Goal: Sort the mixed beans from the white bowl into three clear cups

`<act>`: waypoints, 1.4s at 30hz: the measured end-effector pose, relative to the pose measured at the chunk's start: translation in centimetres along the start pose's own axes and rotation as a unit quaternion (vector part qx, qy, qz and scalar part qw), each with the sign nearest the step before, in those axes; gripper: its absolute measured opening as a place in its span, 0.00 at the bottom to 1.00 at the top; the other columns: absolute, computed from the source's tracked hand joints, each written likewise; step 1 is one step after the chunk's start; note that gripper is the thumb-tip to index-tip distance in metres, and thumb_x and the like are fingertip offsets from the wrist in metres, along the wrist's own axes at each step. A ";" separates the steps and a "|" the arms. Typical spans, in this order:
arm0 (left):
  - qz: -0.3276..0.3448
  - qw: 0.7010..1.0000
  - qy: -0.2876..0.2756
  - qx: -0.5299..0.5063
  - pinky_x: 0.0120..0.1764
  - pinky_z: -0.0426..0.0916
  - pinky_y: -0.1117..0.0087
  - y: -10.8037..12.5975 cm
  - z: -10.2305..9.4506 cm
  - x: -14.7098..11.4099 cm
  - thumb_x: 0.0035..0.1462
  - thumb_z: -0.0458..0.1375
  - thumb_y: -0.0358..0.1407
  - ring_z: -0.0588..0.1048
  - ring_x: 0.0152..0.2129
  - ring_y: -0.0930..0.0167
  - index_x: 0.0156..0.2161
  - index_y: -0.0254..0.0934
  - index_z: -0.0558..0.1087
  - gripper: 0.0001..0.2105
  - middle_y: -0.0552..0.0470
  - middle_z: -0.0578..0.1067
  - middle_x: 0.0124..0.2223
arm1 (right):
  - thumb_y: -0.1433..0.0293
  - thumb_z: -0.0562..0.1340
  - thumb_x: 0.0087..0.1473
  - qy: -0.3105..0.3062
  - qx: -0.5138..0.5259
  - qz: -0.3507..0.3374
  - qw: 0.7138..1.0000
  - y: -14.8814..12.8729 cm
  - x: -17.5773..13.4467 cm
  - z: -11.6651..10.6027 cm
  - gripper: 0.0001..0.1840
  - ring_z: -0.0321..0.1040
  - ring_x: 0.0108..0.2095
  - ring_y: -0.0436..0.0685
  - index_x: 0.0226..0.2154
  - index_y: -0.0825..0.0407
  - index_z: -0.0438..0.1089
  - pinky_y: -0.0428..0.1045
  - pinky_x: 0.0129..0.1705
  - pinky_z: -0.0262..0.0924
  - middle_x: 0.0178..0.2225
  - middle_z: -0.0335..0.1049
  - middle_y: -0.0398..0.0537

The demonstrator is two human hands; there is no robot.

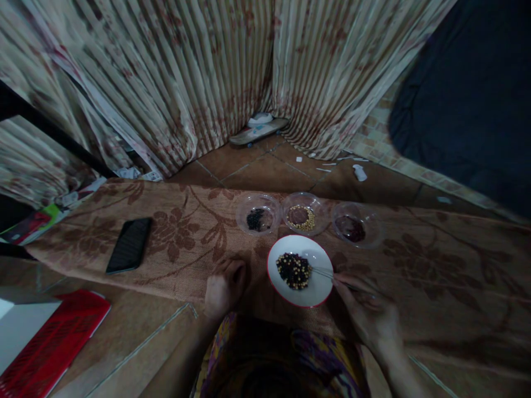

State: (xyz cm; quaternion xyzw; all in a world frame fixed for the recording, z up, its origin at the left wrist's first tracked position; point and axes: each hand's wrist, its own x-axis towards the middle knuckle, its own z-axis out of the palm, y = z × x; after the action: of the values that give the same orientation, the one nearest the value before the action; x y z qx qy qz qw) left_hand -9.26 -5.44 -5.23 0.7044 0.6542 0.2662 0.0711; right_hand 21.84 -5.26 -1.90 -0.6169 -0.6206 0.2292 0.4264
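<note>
A white bowl with a red rim [319,287] holds a heap of mixed black, dark red and yellowish beans [293,271]. My right hand [371,312] is at the bowl's right edge, its fingers closed on a slim metal utensil with thin prongs [322,272]. The tips of this utensil reach the right side of the heap; its exact kind is hard to make out. My left hand [224,287] rests curled on the cloth, left of the bowl, with nothing visible in it. Behind the bowl stand three clear plastic bowls: one with black beans [256,219], one with yellowish beans [307,224], one with dark red beans [352,228].
A patterned brown cloth [178,276] covers the long low table. On its left part lies a black phone [129,245]. A red plastic basket [62,337] is on the floor at lower left. Beyond the table are a skateboard [259,131], paper scraps and striped curtains [215,66].
</note>
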 end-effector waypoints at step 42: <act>-0.001 1.000 -0.003 0.000 0.38 0.70 0.69 0.1 -0.1 -0.1 0.62 0.53 0.33 0.76 0.34 0.68 0.38 0.40 0.75 0.07 0.50 0.78 0.36 | 0.58 0.66 0.53 0.013 0.024 0.019 0.999 0.4 0.1 0.6 0.11 0.74 0.40 0.59 0.30 0.48 0.78 0.54 0.42 0.69 0.36 0.77 0.49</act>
State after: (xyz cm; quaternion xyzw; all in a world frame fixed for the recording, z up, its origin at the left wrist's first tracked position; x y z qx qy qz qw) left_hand -9.22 -5.54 -5.10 0.7045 0.6545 0.2646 0.0732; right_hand 21.63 -4.94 -2.48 -0.6212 -0.5975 0.2438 0.4446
